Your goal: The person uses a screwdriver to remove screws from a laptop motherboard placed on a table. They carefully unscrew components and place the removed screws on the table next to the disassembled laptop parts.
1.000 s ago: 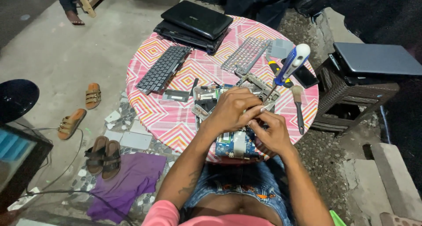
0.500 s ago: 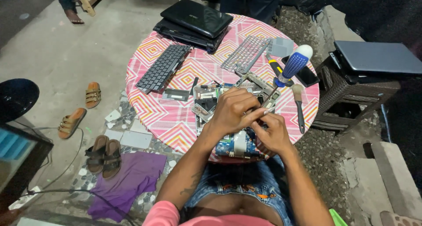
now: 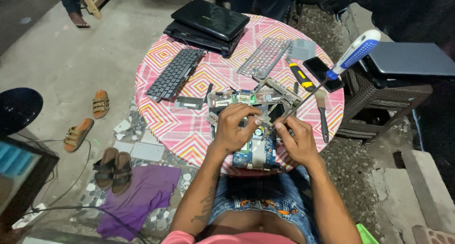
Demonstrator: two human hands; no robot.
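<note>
At the left of the round patterned table (image 3: 161,118), a detached black keyboard (image 3: 174,73) lies flat, with two stacked black laptops (image 3: 208,22) at the far edge. Near centre, the left hand (image 3: 235,128) presses down on the blue circuit board (image 3: 256,154), fingers curled close together over its far part; the board sits at the near edge, overhanging toward the lap. The right hand (image 3: 295,139) pinches the shaft of a long blue-and-white-handled screwdriver (image 3: 332,71), tip down at the board. Risk: the tip may slip off a fastener and gouge the board, since the grip sits low and the handle swings free. Risk: the board may slide off the near edge. Loose metal brackets (image 3: 279,90) beside it could snag or scatter small parts.
</note>
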